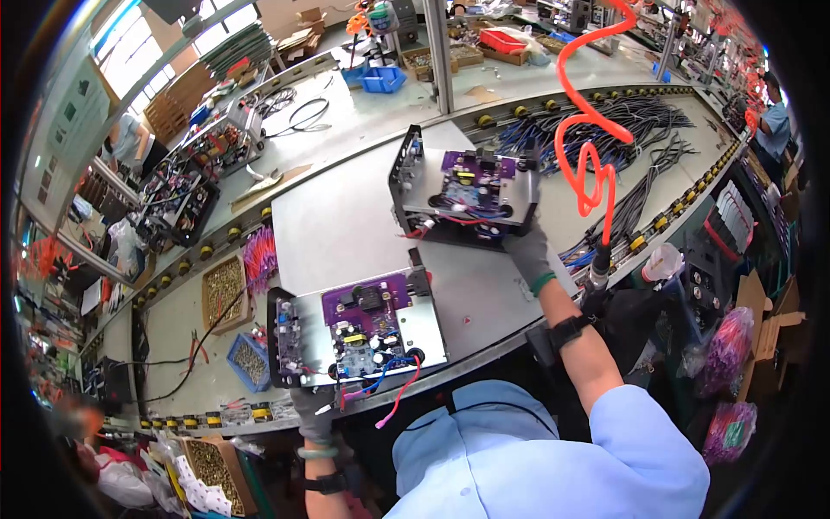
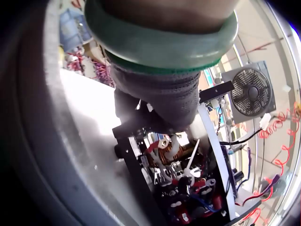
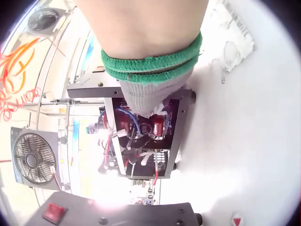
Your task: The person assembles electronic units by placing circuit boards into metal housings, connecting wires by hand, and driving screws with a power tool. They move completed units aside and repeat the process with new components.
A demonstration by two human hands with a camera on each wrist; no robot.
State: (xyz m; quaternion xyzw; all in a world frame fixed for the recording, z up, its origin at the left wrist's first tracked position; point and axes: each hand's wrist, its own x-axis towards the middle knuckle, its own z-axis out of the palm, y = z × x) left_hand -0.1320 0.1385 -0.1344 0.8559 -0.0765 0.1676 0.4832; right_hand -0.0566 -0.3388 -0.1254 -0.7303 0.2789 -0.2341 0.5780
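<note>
Two open machine chassis with purple circuit boards stand on a metal sheet on the bench. My left hand (image 1: 316,417), in a grey glove, grips the near chassis (image 1: 428,324) at its lower left corner, by the black end panel. Blue and red leads hang from that chassis's front edge. Farther back and to the right, my gloved right hand (image 1: 527,251) grips the far chassis (image 1: 419,186) by its right end. In the right wrist view its glove (image 3: 148,96) reaches into the frame beside red capacitors (image 3: 159,126); the fingertips are hidden inside.
Bundles of dark cables (image 1: 622,130) lie at the right, under a hanging orange coiled hose (image 1: 566,121). A box of small brass parts (image 1: 207,298) and a blue bin (image 1: 248,362) stand at the left. Roller rails edge the bench.
</note>
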